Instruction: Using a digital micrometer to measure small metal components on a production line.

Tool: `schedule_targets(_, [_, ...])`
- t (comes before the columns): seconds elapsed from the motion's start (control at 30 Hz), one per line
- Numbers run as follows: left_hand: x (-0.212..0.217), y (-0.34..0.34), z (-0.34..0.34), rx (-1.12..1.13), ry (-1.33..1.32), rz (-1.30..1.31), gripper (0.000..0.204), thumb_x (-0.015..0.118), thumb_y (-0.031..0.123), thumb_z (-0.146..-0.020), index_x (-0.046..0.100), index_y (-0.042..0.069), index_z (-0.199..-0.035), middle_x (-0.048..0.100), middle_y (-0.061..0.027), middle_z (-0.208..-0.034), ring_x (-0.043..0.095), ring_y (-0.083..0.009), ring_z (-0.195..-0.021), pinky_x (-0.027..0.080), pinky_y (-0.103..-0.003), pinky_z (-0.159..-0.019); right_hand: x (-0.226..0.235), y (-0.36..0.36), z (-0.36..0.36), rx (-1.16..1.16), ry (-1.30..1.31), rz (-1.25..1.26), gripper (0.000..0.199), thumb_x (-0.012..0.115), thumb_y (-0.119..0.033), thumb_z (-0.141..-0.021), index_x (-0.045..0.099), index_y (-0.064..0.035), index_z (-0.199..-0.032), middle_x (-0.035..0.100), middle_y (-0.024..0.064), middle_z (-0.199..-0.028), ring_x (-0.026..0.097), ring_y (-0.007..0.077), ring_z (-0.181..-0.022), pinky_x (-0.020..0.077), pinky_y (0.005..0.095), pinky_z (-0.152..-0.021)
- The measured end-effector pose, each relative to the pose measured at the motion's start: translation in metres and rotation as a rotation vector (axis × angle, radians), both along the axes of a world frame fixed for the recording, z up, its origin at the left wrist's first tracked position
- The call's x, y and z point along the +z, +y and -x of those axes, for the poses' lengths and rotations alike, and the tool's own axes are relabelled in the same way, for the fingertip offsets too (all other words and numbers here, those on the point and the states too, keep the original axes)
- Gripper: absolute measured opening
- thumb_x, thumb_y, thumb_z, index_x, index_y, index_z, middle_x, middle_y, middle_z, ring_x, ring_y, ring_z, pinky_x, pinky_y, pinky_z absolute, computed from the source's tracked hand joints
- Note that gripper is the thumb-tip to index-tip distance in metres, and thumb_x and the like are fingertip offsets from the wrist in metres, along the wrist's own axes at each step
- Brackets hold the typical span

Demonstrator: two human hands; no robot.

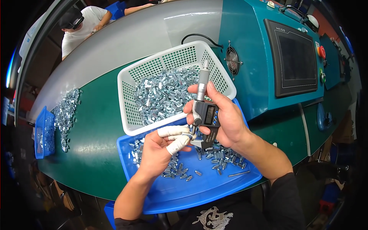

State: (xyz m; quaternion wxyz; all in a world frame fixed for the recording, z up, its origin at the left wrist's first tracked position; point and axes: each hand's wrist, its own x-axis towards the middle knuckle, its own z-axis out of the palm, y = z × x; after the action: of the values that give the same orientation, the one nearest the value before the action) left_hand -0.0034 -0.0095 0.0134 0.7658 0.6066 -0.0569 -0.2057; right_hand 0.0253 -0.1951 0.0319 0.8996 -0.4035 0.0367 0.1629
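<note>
My right hand point(224, 117) grips a digital micrometer point(204, 111), grey and black with a small screen, its thimble pointing up. My left hand point(163, 147), with white finger cots on the thumb and two fingers, pinches a small silver metal part point(190, 133) at the micrometer's jaws. Both hands hover over a blue tray point(214, 184) that holds several loose silver parts. Just behind it stands a white plastic basket point(128, 82) heaped with the same parts.
A pile of silver parts point(66, 111) lies on the green table at the left beside a small blue basket point(43, 134). A teal machine with a dark screen point(295, 57) stands at the right. Another person in a white shirt point(82, 27) sits at the far left.
</note>
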Motion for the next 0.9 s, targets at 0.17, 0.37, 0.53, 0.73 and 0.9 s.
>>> schedule_targets(0.17, [-0.001, 0.002, -0.001, -0.033, 0.022, 0.023, 0.024, 0.063, 0.005, -0.086, 0.062, -0.001, -0.109, 0.067, -0.0119, -0.1, 0.066, -0.0192, -0.088, 0.058, -0.031, -0.072, 0.0, 0.001, 0.001, 0.002, -0.019, 0.009, 0.041, 0.035, -0.044, -0.099, 0.049, -0.0078, -0.111, 0.062, 0.0119, -0.087, 0.064, 0.0159, -0.072, 0.0423, 0.0208, -0.04])
schedule_targets(0.37, [-0.003, 0.0, -0.003, -0.046, 0.059, 0.046, 0.025, 0.063, 0.004, -0.086, 0.061, 0.0, -0.111, 0.067, -0.0105, -0.101, 0.066, -0.0185, -0.089, 0.057, -0.031, -0.073, -0.003, -0.001, -0.001, -0.005, -0.018, -0.004, 0.038, 0.036, -0.044, -0.099, 0.05, -0.0095, -0.106, 0.062, 0.0121, -0.086, 0.064, 0.0159, -0.071, 0.0416, 0.0206, -0.039])
schedule_targets(0.53, [-0.002, 0.001, -0.005, -0.046, 0.03, 0.036, 0.025, 0.064, 0.005, -0.086, 0.062, 0.0, -0.11, 0.067, -0.0096, -0.099, 0.066, -0.0177, -0.088, 0.057, -0.03, -0.072, 0.0, -0.003, -0.004, 0.007, 0.02, -0.041, 0.038, 0.036, -0.045, -0.098, 0.049, -0.01, -0.107, 0.063, 0.012, -0.086, 0.064, 0.0158, -0.07, 0.041, 0.021, -0.039])
schedule_targets(0.73, [-0.006, 0.007, -0.007, -0.098, 0.0, -0.024, 0.02, 0.065, 0.005, -0.085, 0.064, 0.0, -0.104, 0.068, -0.009, -0.087, 0.064, -0.0134, -0.072, 0.054, -0.026, -0.062, 0.005, 0.001, 0.0, 0.017, 0.017, 0.075, 0.033, 0.045, -0.041, -0.097, 0.047, -0.0094, -0.104, 0.063, 0.011, -0.084, 0.063, 0.0154, -0.068, 0.0392, 0.0206, -0.038])
schedule_targets(0.9, [-0.011, 0.004, -0.009, -0.11, 0.052, -0.06, 0.016, 0.067, 0.009, -0.084, 0.065, 0.002, -0.098, 0.066, -0.0048, -0.078, 0.06, -0.0094, -0.065, 0.049, -0.023, -0.058, -0.006, -0.001, 0.001, 0.038, 0.018, 0.031, 0.031, 0.041, -0.04, -0.098, 0.046, -0.0091, -0.104, 0.061, 0.0107, -0.085, 0.063, 0.0165, -0.068, 0.0398, 0.0213, -0.038])
